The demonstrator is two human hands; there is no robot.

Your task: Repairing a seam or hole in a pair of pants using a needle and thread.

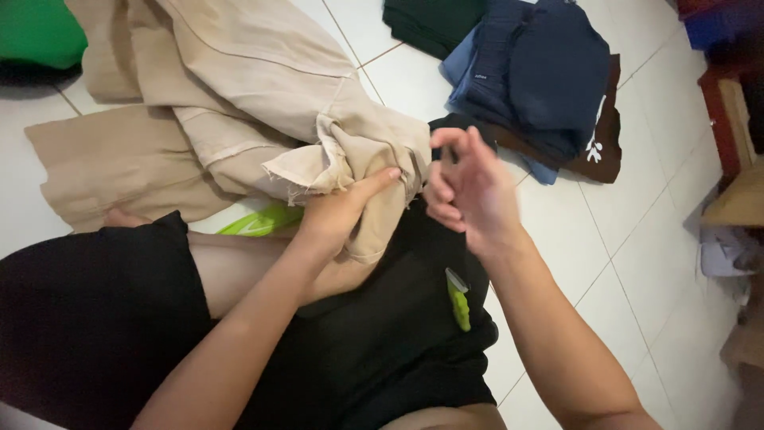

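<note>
Left hand [338,211] grips the beige trousers [239,95] at a frayed hem. Right hand [469,187], fingers loosely spread, apparently holds nothing.

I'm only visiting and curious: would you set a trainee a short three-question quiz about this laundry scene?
1. True or false: the left hand grips the beige trousers.
2. Which lies on the white tiled floor beyond the right hand: (a) a stack of folded dark blue clothes, (b) a red towel, (c) a shoe?
3. Fill in: the right hand is ____, holding nothing.

Key: 1 true; 2 a; 3 open.
</note>
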